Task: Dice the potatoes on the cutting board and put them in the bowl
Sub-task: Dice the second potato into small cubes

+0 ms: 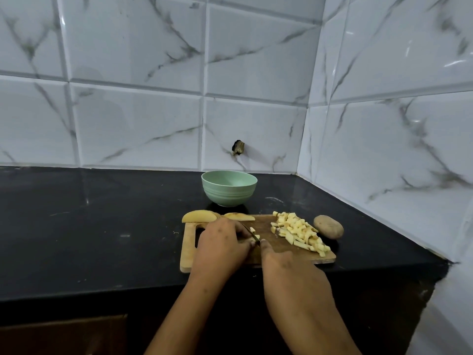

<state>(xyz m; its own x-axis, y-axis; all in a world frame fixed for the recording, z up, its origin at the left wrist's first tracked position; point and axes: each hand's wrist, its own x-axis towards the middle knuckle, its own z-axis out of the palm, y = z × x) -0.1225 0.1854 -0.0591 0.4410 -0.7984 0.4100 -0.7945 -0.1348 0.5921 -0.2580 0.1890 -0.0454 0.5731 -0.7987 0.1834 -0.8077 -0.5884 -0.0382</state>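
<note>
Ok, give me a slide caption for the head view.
Left hand and right hand dice potato with knife on cutting board, bowl behind.

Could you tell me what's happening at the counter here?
A person is dicing potatoes on a wooden cutting board: the left hand holds a potato piece, the right hand grips the knife. A pile of dice lies on the board, two slabs and a whole potato wait; nothing shows in the green bowl.

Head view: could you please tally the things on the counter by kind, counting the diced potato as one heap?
Bowl: 1
Cutting board: 1
Whole potato: 1
Potato slabs: 2
Diced heap: 1
Knife: 1
Total: 7
</note>
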